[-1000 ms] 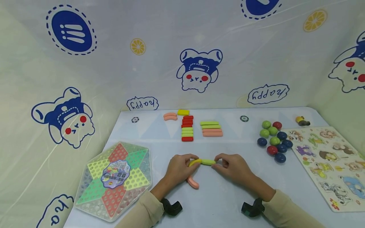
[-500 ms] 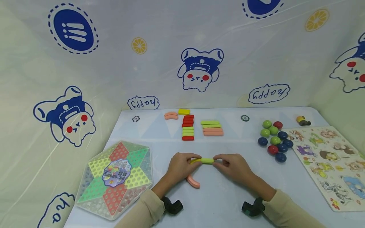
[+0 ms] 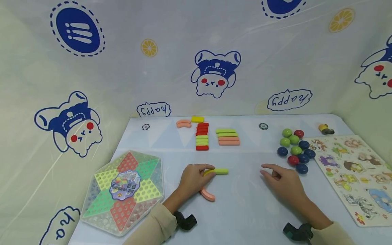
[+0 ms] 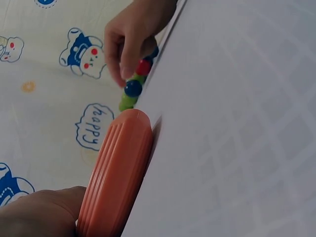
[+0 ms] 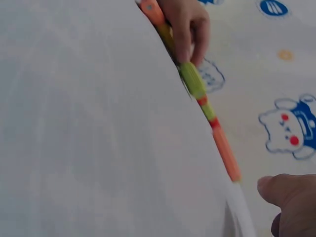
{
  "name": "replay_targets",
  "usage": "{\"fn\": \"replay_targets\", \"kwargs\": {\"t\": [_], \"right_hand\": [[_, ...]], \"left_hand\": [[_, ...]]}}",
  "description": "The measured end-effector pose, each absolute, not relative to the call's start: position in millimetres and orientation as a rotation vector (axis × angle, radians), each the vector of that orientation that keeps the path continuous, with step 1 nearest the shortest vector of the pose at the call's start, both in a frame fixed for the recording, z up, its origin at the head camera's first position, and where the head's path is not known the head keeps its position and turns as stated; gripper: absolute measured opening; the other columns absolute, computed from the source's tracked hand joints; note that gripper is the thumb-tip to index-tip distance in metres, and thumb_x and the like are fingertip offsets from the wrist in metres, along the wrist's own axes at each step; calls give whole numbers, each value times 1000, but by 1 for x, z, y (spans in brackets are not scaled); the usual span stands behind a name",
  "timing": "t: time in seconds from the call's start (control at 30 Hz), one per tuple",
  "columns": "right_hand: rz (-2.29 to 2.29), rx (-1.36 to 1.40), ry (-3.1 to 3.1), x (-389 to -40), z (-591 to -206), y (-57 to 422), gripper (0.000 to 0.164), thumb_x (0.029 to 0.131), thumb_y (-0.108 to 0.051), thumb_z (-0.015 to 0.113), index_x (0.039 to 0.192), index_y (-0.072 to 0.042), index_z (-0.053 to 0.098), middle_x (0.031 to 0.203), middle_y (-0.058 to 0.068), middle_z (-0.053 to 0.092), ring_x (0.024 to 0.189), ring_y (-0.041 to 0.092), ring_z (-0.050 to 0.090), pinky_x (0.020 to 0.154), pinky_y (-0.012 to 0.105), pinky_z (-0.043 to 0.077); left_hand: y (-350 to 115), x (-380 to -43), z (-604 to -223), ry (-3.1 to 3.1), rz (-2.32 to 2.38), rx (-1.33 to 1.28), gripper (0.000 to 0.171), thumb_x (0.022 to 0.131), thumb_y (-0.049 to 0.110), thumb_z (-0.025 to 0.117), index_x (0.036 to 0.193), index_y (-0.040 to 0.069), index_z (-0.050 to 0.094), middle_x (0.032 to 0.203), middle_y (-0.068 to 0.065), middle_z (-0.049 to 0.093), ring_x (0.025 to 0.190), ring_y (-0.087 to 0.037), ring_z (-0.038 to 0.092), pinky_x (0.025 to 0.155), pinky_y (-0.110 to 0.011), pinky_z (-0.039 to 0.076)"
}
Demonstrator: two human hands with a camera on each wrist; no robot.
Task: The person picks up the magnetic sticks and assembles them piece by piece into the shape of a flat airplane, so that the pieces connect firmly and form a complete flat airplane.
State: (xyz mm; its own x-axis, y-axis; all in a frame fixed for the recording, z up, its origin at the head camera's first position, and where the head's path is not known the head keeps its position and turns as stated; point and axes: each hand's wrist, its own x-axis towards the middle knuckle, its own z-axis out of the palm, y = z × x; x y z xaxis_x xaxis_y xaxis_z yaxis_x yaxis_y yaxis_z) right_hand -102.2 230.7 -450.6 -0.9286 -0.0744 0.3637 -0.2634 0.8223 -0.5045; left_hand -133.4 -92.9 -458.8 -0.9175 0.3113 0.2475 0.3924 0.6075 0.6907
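Observation:
Near the table's middle, my left hand (image 3: 193,179) pinches a yellow curved toy block (image 3: 209,172) between thumb and fingers. End to end with it lies a straight light-green block (image 3: 222,171), its right end free. A pink curved block (image 3: 208,195) lies just below the left hand, partly covered by it. In the left wrist view this ribbed pink block (image 4: 117,173) looms large beside the left hand (image 4: 43,210). My right hand (image 3: 283,182) is off to the right of the green block, thumb and forefinger parted, nothing between them.
Behind the hands lie a column of red and green blocks (image 3: 202,136), a green and pink stack (image 3: 228,137), two pink curved pieces (image 3: 183,123) and a yellow block (image 3: 197,119). A hexagonal game board (image 3: 122,194) is at left; coloured balls (image 3: 296,150) and an animal puzzle board (image 3: 352,177) are at right.
My right hand has let go of the green block's right end and moved away to the right. The left hand stays in place on the yellow block.

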Motion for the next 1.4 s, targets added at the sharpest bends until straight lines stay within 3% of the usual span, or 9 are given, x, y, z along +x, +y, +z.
{"fn": "replay_targets", "kwargs": {"t": [0.33, 0.47, 0.7, 0.83, 1.07, 1.4], "right_hand": [[939, -500, -2532, -87, -442, 265, 39, 85, -44, 64, 112, -17, 68, 56, 5, 50, 49, 19, 42, 40, 26, 27], [919, -663, -2469, -80, -441, 277, 41, 85, -44, 63, 116, -18, 66, 55, 7, 53, 45, 19, 43, 41, 28, 27], [866, -754, -2509, -83, -443, 293, 61, 84, -51, 61, 133, -15, 55, 57, 8, 55, 46, 18, 43, 43, 29, 27], [855, -803, -2589, -85, -447, 294, 67, 84, -55, 59, 133, -10, 53, 58, 8, 54, 50, 19, 44, 47, 31, 29], [864, -816, -2616, -84, -448, 290, 65, 84, -54, 59, 128, -6, 57, 59, 8, 52, 53, 21, 44, 48, 32, 29], [922, -647, -2489, -85, -445, 263, 56, 80, -51, 67, 120, -12, 65, 54, 6, 52, 48, 18, 43, 43, 28, 26]], "left_hand": [[-92, -132, -458, -2713, -1220, -605, 18, 82, 36, 71, 99, 29, 73, 46, 9, 36, 40, -8, 33, 40, -23, 22], [-89, -133, -458, -2710, -1228, -619, 18, 83, 36, 71, 99, 29, 73, 46, 10, 36, 40, -7, 33, 40, -22, 22], [-89, -133, -456, -2706, -1203, -608, 19, 83, 35, 71, 100, 27, 73, 46, 9, 36, 40, -8, 32, 40, -22, 21], [-89, -133, -457, -2708, -1189, -618, 19, 83, 35, 71, 100, 27, 73, 47, 9, 36, 40, -7, 32, 41, -22, 21], [-90, -133, -460, -2692, -1156, -632, 18, 82, 35, 71, 99, 27, 73, 47, 10, 35, 41, -6, 31, 41, -22, 21], [-91, -134, -459, -2717, -1168, -609, 19, 82, 37, 71, 100, 29, 73, 47, 10, 35, 41, -8, 32, 41, -22, 21]]}}
